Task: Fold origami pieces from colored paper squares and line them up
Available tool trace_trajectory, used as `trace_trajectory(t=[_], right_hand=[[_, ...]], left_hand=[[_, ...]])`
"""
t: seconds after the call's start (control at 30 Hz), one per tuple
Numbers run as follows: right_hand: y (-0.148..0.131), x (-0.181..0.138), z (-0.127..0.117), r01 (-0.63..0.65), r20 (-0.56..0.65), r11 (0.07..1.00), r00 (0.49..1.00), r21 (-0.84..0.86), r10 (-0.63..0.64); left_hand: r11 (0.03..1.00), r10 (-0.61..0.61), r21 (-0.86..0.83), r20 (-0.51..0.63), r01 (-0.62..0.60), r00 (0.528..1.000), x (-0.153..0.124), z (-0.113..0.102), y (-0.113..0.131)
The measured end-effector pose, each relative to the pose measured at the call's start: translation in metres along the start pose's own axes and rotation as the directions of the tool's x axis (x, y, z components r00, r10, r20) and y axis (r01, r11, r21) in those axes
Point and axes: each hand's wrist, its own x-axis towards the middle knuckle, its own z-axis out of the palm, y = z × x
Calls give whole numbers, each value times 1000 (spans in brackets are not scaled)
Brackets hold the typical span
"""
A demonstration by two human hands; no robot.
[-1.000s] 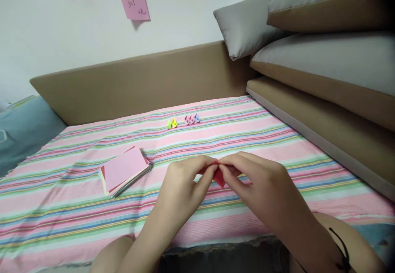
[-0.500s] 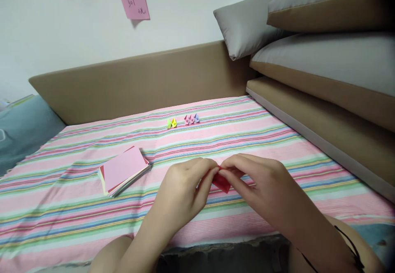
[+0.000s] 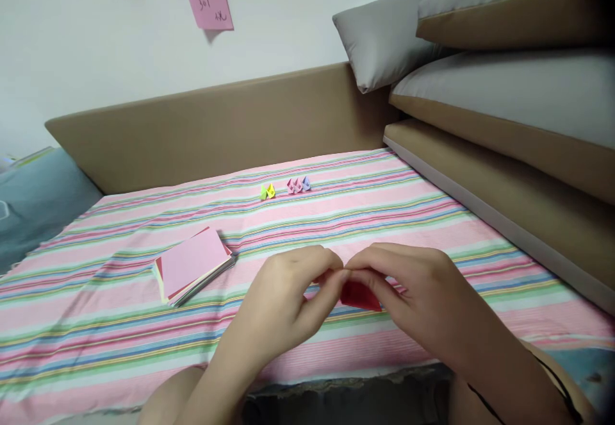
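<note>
A small piece of red paper point(image 3: 360, 295) is pinched between my two hands above the striped cloth. My left hand point(image 3: 300, 287) closes on its upper edge with thumb and index finger. From the other side, my right hand point(image 3: 410, 284) pinches the same edge, the fingertips of both hands meeting there. The paper's lower part hangs below the fingers, and its top is hidden by them. Farther back stand small folded paper pieces: a green and yellow pair point(image 3: 268, 191) and a pink and blue row point(image 3: 298, 185).
A stack of coloured paper sheets point(image 3: 192, 265) lies to the left on the striped cloth point(image 3: 120, 341). Grey and brown cushions point(image 3: 504, 104) are piled at the right. A brown backrest point(image 3: 216, 130) runs along the wall, where a pink note point(image 3: 207, 2) hangs. A blue-grey cushion point(image 3: 38, 200) sits at far left.
The red paper has turned between my fingers, its lower corner now reaching farther right. Both hands have shifted slightly, with fingertips closer together. The stack and folded pieces have stayed put.
</note>
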Motion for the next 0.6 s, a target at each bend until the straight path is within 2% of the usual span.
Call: trace_trajectory(t=[0.2,0.4,0.5,0.6], right_hand=[[-3,3,-1,-23,56,997,998,70,19],[-1,4,0,-45,60,997,997,59,41],[-2,5,2,-44,68,998,997,53,40],[-2,6,2,-31,62,995,998,97,25]], left_hand=[[991,132,20,-21,-132,991,1,-3,-5],[1000,23,-12,22,-22,999,1,-2,-5],[998,51,22,12,-52,999,1,-1,-5],[996,79,49,-44,-77,996,0,-1,-4]])
